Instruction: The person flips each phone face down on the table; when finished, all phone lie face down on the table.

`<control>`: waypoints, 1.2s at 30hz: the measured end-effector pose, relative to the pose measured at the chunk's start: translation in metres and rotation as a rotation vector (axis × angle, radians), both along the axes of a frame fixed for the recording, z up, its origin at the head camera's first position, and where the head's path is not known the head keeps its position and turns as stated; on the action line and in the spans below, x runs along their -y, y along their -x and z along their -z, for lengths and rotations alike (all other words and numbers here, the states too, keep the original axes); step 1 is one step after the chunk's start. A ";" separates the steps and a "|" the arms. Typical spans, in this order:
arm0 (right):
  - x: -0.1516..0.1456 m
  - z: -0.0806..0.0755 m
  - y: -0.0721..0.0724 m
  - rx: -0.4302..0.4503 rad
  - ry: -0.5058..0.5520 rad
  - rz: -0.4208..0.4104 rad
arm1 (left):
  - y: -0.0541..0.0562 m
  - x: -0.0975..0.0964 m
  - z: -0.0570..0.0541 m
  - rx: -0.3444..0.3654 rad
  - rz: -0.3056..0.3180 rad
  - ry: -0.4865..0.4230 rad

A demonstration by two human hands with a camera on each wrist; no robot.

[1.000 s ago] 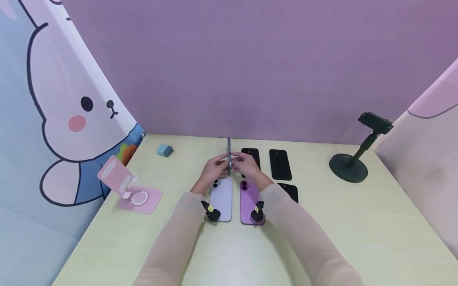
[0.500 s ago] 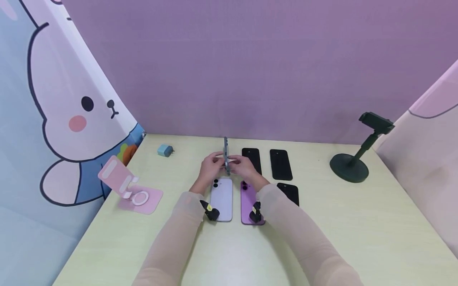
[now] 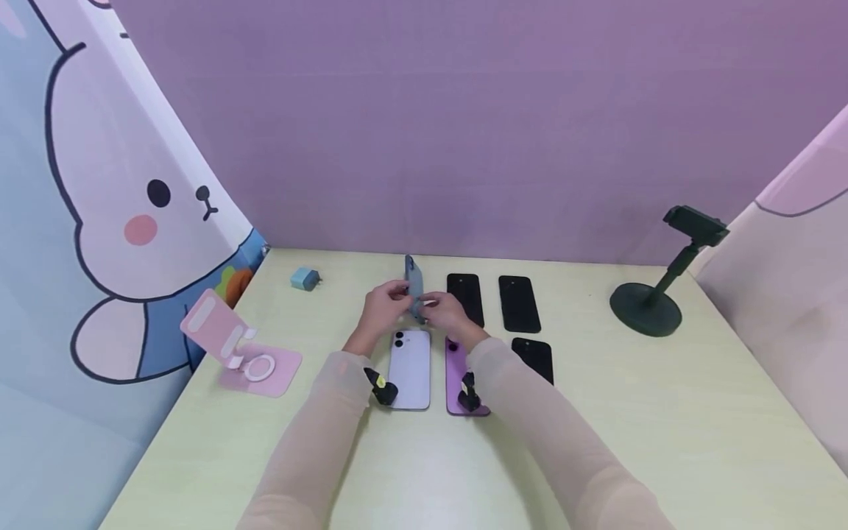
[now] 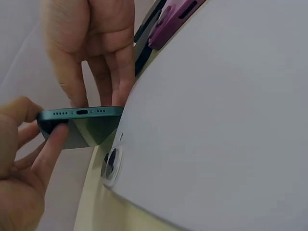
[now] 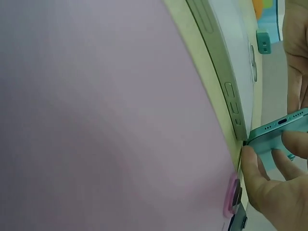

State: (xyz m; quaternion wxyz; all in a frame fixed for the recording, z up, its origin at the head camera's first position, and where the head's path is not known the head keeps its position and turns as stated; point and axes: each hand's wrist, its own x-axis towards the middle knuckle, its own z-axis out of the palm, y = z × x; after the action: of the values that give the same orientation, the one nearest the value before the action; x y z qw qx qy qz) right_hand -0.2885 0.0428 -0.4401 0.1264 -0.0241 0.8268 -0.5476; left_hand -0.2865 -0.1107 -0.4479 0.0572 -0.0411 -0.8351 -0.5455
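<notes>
My left hand [image 3: 383,307] grips a blue-green smartphone [image 3: 414,283] standing on its long edge behind the other phones. In the left wrist view, my left thumb lies on the smartphone's [image 4: 82,130] glossy face, near its port end. My right hand [image 3: 445,312] holds it from the other side, fingertips near its lower edge; in the right wrist view the right fingers [image 5: 257,178] lie against its back. Just in front lie a lavender phone [image 3: 411,375] and a purple phone [image 3: 457,375], camera side up, the purple one partly hidden by the right wrist.
Black phones [image 3: 520,304] lie to the right, one partly under the right sleeve. A pink folding stand [image 3: 278,372] and a small blue charger plug [image 3: 305,278] are at left. A dark green phone stand [image 3: 645,309] stands at far right on the pale table [image 3: 662,427].
Both hands have shifted slightly left with the smartphone. It has turned from edge-on to the head view, so that some of its broad blue side now shows.
</notes>
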 end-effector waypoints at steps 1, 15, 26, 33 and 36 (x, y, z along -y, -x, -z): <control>0.001 0.000 0.000 -0.004 -0.030 0.000 | 0.000 0.002 0.000 0.001 -0.006 0.008; 0.004 0.002 0.004 -0.057 -0.247 0.002 | 0.000 0.019 0.010 0.136 -0.006 0.224; 0.005 0.003 0.000 -0.066 -0.311 -0.002 | 0.002 0.017 0.013 0.205 0.066 0.367; 0.006 0.002 0.002 -0.055 -0.330 -0.002 | 0.004 0.016 0.012 0.233 0.062 0.377; 0.003 0.001 0.001 -0.042 -0.301 -0.006 | 0.002 0.017 0.012 0.264 0.047 0.338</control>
State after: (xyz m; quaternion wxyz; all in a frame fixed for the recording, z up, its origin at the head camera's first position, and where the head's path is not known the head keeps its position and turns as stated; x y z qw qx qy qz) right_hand -0.2899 0.0403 -0.4409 0.1131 -0.0189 0.9018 -0.4166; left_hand -0.2881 -0.1275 -0.4595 -0.0732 0.0024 -0.9139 -0.3993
